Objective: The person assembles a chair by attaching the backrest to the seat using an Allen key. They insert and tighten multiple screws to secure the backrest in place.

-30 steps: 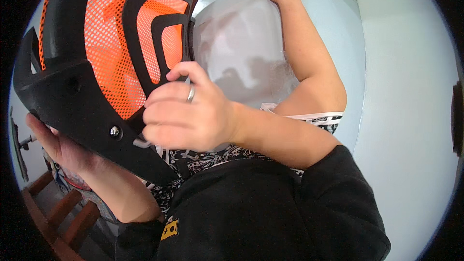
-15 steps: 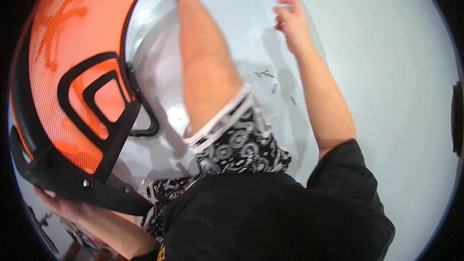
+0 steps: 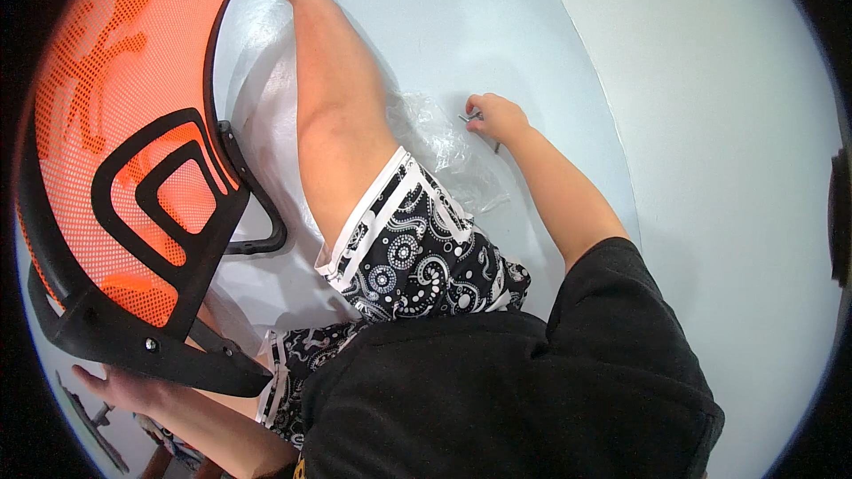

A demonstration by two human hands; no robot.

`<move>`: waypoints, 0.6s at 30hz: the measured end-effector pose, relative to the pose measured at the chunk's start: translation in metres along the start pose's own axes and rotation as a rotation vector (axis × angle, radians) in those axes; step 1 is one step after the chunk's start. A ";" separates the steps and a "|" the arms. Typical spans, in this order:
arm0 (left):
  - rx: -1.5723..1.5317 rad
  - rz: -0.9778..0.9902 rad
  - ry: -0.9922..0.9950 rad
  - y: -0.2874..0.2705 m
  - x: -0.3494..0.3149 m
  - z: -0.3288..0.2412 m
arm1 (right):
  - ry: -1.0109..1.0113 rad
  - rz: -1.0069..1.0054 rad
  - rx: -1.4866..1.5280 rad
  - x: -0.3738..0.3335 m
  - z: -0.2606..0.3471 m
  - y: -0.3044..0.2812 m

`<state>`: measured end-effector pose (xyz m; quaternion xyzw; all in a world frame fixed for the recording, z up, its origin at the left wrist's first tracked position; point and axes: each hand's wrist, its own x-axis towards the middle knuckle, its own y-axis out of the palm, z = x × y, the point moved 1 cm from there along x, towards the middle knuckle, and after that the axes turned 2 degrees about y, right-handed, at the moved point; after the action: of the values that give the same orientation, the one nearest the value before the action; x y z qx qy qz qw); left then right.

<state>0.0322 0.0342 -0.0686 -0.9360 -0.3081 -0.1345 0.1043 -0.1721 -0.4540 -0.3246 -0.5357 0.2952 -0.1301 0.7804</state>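
An orange mesh chair back (image 3: 133,151) with a black plastic frame fills the left side, tilted up off the floor. My left hand (image 3: 115,386) holds its lower black edge from underneath. My right hand (image 3: 495,115) reaches out to the pale floor and closes its fingers on a small dark metal piece (image 3: 470,116), a screw or key. A crumpled clear plastic bag (image 3: 444,151) lies just left of that hand, beside my outstretched bare leg (image 3: 333,124).
A pale floor (image 3: 497,27) meets a white wall (image 3: 728,124) on the right. Another small dark part (image 3: 496,147) lies on the floor by my right wrist. Wooden furniture legs and tools show at the lower left rim (image 3: 98,426).
My right hand let go of the chair back, swung to the floor on the right and came down on the small metal piece. The chair back moved left and away from the camera.
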 end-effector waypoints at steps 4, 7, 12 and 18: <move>-0.083 0.112 0.005 -0.011 0.015 0.016 | -0.133 -0.070 0.028 0.012 -0.005 -0.003; -0.080 0.155 0.020 -0.029 0.035 0.027 | 0.020 -0.141 0.200 0.014 0.001 -0.053; -0.302 0.154 -0.167 -0.009 0.007 0.006 | -0.114 -0.508 0.301 0.017 0.037 -0.134; -0.705 0.624 -0.347 -0.011 0.009 0.012 | -0.527 -0.537 0.743 -0.014 0.190 -0.195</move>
<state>0.0346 0.0513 -0.0761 -0.9704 0.0377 -0.0350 -0.2359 -0.0474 -0.3790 -0.0942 -0.2943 -0.1247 -0.2821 0.9046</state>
